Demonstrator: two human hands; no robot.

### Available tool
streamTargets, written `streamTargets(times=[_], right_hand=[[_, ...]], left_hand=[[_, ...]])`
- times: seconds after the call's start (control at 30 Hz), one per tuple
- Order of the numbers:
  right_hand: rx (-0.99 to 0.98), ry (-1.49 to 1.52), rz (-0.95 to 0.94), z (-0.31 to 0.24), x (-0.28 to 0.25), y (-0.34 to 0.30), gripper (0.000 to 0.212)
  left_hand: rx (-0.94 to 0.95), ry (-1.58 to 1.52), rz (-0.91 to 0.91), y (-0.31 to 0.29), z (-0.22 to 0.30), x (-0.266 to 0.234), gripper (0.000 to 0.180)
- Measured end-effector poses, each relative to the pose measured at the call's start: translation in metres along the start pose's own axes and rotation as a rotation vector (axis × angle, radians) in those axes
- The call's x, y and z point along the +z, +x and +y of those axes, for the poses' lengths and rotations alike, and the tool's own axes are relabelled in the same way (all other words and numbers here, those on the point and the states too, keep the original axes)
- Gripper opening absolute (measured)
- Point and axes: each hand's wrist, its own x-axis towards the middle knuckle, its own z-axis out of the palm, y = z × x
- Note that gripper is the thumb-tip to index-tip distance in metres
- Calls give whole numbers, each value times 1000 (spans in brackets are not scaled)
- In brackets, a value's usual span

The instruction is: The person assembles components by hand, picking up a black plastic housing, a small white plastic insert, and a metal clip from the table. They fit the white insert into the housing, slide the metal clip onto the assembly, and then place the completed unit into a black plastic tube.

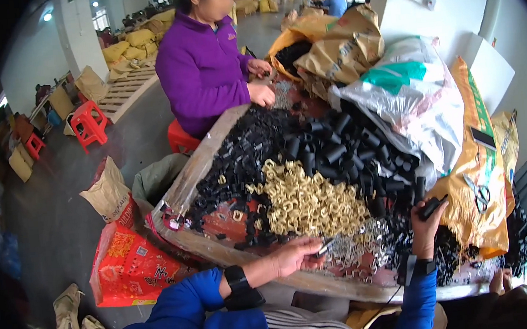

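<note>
My left hand (296, 255) is closed, pinching a small dark piece with a shiny edge (325, 247) over the table's near side. To the right, my right hand (425, 230) is raised and closed round a black tube-shaped part (431, 207) with a thin tip pointing right. Between my hands lies a heap of small silver metal clips (361, 243). Beyond it is a pile of gold-coloured, ring-like metal clips (313, 199). Black plastic tubes (331, 152) are heaped behind these, and small black parts (243, 144) spread to the left.
Across the wooden-edged table (220, 246), a person in purple (205, 75) handles small parts. Large sacks (421, 107) line the right side, with scissors (481, 197) and a phone (483, 138) on one. A red bag (134, 266) stands left. Another person's hand (500, 281) shows lower right.
</note>
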Motion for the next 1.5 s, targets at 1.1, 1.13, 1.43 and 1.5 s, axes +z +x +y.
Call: streamTargets(times=[1.1,1.13,1.43,1.5], right_hand=[[140,-1266,-1075,51,38,-145,39],[114,-1284,-1100,52,37,-146,38],[-51,-1457,-1062,52,39,-160,35],[-73,-1461,-1068,52,37,-160,35]], left_hand=[[-80,435,-104,0,17,17,29],[-67,469,-100,0,16,17,29],[-70,507,-48,9,6,17,30],[-103,487,-56,12,5,20,30]])
